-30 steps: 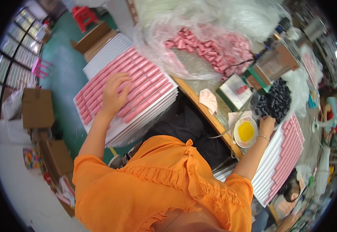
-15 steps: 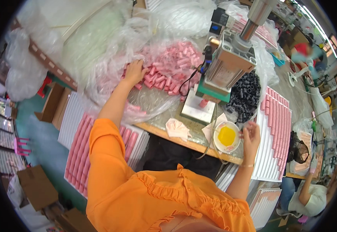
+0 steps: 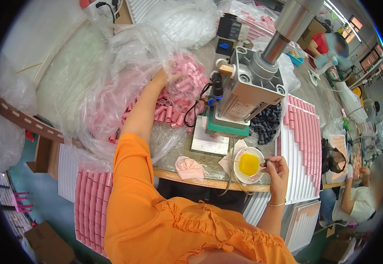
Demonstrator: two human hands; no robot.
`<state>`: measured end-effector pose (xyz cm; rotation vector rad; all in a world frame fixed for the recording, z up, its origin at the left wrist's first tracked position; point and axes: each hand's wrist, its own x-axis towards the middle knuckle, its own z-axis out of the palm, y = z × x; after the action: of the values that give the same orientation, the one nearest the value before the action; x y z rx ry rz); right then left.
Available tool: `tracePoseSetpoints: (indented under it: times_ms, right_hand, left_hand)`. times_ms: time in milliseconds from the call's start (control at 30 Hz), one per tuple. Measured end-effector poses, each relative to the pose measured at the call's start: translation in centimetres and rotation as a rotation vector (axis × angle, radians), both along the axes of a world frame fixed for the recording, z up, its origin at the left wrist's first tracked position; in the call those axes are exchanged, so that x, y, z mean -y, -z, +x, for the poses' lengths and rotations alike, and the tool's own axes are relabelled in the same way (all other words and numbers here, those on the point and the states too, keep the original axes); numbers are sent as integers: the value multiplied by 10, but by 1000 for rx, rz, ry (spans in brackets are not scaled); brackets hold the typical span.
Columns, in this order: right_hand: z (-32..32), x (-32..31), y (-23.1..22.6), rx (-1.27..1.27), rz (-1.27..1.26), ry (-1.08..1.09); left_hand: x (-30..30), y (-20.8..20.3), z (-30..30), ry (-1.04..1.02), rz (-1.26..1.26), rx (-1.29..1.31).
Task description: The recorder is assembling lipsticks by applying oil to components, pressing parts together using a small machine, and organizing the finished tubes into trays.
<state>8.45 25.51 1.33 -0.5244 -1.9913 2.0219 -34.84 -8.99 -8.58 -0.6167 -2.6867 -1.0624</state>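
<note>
My left hand (image 3: 168,78) reaches deep into a heap of short pink plastic tubes (image 3: 167,113) in a clear plastic bag (image 3: 112,88). Its fingers are hidden among the tubes and film. My right hand (image 3: 278,170) pinches a small black plastic piece (image 3: 265,164) at the right rim of a white bowl (image 3: 237,174) of yellow liquid (image 3: 248,164). Between the hands stands a pneumatic press (image 3: 244,94) with a green plate (image 3: 226,128) above a white base (image 3: 209,143). Several small black pieces (image 3: 264,125) lie heaped to its right.
A crumpled pink cloth (image 3: 190,168) lies by the table's wooden front edge (image 3: 169,175). White ridged trays of pink tubes stand at the right (image 3: 301,163) and lower left (image 3: 90,207). A thin hose (image 3: 231,169) runs past the bowl. Two people (image 3: 354,198) (image 3: 325,44) are at the right.
My left hand has gone farther into the pink heap. My right fingers have closed on a black piece beside the bowl. The pink part under the press has gone from sight. The view has shifted.
</note>
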Motion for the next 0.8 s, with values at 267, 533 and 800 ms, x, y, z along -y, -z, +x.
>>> tracePoseSetpoints:
  times_ms: [267, 533, 800]
  right_hand:
    - [12, -12, 15, 57, 289, 110]
    - [29, -31, 51, 2, 471, 98]
    - [28, -26, 57, -285, 941, -61]
  left_hand:
    - [-11, -75, 45, 55, -582, 350]
    - [18, -39, 94, 65, -431, 131]
    - [41, -47, 142, -25, -482, 255]
